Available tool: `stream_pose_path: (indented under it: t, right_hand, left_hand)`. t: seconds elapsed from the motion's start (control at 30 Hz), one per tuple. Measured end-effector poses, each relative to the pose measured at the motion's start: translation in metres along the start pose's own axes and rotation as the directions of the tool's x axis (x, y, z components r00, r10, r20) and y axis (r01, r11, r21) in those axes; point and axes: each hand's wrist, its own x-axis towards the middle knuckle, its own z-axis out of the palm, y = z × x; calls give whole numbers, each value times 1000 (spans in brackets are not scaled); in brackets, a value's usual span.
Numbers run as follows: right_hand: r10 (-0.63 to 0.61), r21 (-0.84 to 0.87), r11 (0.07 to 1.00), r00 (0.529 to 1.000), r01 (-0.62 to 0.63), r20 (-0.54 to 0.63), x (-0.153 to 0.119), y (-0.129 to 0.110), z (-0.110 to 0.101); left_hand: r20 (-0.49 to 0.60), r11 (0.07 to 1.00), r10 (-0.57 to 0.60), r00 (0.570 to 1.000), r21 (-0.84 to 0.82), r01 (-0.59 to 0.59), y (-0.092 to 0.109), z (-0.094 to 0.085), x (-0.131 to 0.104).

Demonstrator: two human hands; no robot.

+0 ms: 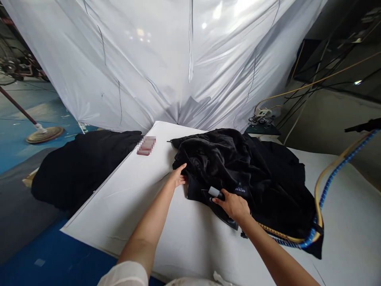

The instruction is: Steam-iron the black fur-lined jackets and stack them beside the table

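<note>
A black garment [226,155] with a small printed neck label lies bunched on the white table [125,206]. My left hand [179,176] is at the garment's left edge, thumb raised and fingers partly under the cloth, closed on that edge. Lower right of it, my right hand [233,203] is wrapped round the handle of a dark iron [224,214] with a grey front part on its grip. The iron sits on the garment's near edge, its underside hidden. A yellow hose and a blue-wrapped hose [336,174] run from beside the iron up to the right.
A pixelated reddish object [146,145] lies at the table's left edge. Beyond that edge is a large black cloth heap [89,167]. White sheeting [166,59] hangs behind the table. At the back right stands a small machine [263,115] with cables. A round-based stand [44,134] is far left.
</note>
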Motion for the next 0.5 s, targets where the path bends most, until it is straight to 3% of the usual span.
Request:
stream_pose_path:
  t: [0.07, 0.13, 0.27, 0.3, 0.4, 0.5]
  right_hand:
    - [3, -10, 1000, 1000, -3, 0, 0, -2, 1]
    - [1, -16, 1000, 1000, -1, -2, 0, -4, 1]
    - [1, -32, 999, 1000, -1, -15, 0, -8, 3]
    - [4, -38, 999, 1000, -5, -16, 0, -9, 3]
    - [25, -50, 998, 1000, -25, -6, 0, -13, 3]
    - [32, -60, 998, 999, -32, -6, 2, -19, 4]
  left_hand:
    - [101, 999, 36, 994, 14, -37, 4, 9, 9]
    - [88, 984, 160, 983, 65, -166, 5, 19, 19]
    - [74, 787, 457, 886, 431, -442, 2, 23, 29]
    - [58, 745, 482, 874, 498, -444, 0, 20, 28]
    - [-67, 739, 473, 878, 572, -355, -14, 10, 17]
    - [-116, 712, 413, 903, 660, -241, -32, 6, -5]
